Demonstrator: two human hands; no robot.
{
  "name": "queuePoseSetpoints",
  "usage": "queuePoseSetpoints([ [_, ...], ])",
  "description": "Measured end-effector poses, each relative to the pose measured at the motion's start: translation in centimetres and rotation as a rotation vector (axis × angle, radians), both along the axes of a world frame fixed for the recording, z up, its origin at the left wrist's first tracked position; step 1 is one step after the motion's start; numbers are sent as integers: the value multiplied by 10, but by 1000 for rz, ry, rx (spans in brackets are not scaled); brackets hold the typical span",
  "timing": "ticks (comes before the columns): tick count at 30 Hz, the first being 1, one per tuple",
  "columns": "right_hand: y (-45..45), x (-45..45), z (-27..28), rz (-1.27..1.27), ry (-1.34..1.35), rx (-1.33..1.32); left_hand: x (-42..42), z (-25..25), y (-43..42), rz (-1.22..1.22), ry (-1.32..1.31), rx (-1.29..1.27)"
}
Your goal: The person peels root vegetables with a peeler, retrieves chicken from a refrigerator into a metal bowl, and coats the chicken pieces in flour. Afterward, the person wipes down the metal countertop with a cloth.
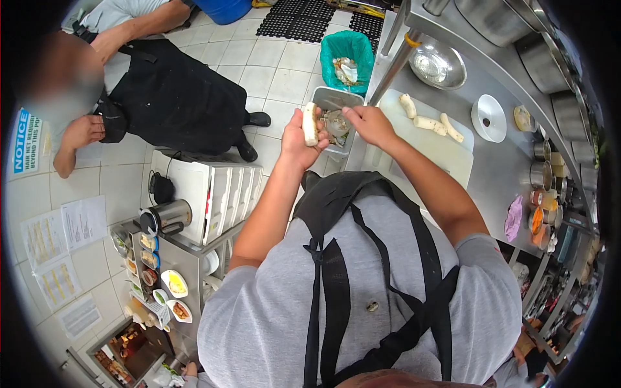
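My left hand (301, 140) is wrapped round a pale, peeled banana-like fruit (310, 124) with dark specks, held upright. My right hand (370, 125) is closed on a knife, its blurred blade (333, 105) pointing left towards the fruit. Both hands are over a grey bin (336, 152) that holds scraps. To the right, several more peeled pieces (429, 125) lie on a white cutting board (446, 161). The knife's handle is hidden in my right fist.
A bin with a green liner (347, 48) stands beyond the grey one. On the steel counter are a metal bowl (438, 64) and a white bowl (488, 118), under a shelf post (394, 64). At left a person in a black apron (174, 97) stands near a white drawer unit (226, 194).
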State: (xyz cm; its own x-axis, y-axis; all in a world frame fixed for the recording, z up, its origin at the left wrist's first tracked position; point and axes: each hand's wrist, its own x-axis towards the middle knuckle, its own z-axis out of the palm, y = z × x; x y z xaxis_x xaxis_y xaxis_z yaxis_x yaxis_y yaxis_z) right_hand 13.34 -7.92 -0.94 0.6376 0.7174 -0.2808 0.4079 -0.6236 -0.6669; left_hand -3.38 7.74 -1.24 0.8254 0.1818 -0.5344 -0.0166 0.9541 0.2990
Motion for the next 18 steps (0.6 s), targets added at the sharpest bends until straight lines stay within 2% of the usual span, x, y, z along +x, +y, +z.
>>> queuePoseSetpoints([
  [2,-3,-22,22,165,44,213,2,-10,4,12,-28,3],
  [3,-5,-33,31,161,47,212,5,-7,2,31,16,44],
  [5,-7,-45,43,374,-50,378,11,-3,-2,39,59,89],
  [8,-3,-38,40,376,-92,370,14,-5,-5,77,80,33],
  [10,7,-24,28,297,-123,273,7,-15,0,-62,-18,13],
  [14,17,10,-20,119,-226,-32,-2,-5,-15,-66,-106,36],
  [18,13,4,-24,-12,-21,60,-1,-3,-4,34,-52,40],
])
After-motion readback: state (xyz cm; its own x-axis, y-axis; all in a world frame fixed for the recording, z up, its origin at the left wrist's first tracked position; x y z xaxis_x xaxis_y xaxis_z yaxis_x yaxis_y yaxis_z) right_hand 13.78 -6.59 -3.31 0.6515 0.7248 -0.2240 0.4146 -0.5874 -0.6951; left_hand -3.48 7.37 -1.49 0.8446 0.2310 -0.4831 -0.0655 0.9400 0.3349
